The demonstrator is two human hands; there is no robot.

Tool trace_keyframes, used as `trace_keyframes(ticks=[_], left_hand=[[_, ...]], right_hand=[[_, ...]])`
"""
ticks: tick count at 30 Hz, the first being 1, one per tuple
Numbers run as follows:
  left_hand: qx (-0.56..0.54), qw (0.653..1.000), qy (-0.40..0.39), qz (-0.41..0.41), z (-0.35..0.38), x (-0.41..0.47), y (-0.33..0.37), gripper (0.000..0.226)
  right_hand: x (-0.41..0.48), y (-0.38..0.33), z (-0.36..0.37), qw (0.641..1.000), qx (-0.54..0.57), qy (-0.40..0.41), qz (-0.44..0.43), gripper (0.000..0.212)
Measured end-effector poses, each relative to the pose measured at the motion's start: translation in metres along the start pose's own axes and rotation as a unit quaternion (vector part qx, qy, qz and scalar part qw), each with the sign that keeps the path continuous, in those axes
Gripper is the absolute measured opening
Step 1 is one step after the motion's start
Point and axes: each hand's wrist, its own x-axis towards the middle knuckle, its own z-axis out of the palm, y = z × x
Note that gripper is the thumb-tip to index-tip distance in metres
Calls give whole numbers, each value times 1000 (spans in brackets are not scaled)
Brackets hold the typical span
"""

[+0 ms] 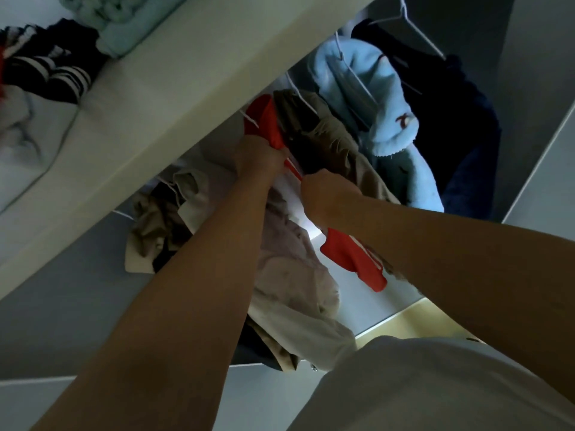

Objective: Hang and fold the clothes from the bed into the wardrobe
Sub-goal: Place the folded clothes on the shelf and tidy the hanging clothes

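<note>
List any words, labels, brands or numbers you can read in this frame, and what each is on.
No readable text anywhere.
On the light blue sweater: a small dark emblem, no letters legible.
On the red garment: white print, partly hidden, unreadable.

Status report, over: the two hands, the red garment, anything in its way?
Left hand grips red garment high. Right hand grips it lower. Brown garment and pale garment crowd it on both sides.
</note>
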Motion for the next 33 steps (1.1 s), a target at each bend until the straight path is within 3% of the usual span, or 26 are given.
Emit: trace_keyframes(ticks=[2, 10, 12, 14, 18, 23, 27, 30, 33], left_hand=[[-16, 1000, -4, 7, 3, -4, 7, 34], [39, 997, 24, 54, 5, -18, 6, 44], [41, 998, 7, 37, -5, -24, 3, 49], [71, 997, 30, 22, -26, -32, -3, 52], [56, 991, 121, 15, -73, -49, -35, 29], [161, 965, 205, 9, -108, -74, -71, 42], [92, 974, 208, 3, -121, -83, -106, 58], [85, 973, 212, -15, -129, -82, -135, 53], [36, 989, 131, -62, -130, -77, -158, 54]], right_hand=[[1, 6, -5, 1000, 5, -7, 13, 35], [-5, 12, -15, 999, -17, -31, -26, 34], [-8, 9, -16, 999, -26, -16, -9, 27], [-11, 4, -19, 999, -29, 3, 16, 6], [-11, -18, -15, 997, -57, 44, 10, 40], [-21, -69, 5, 993, -97, 6, -64, 33], [-25, -103, 31, 988, -89, -35, -120, 32], [-24, -126, 47, 988, -40, -98, -110, 45], [-26, -140, 64, 990, -22, -49, -127, 57]])
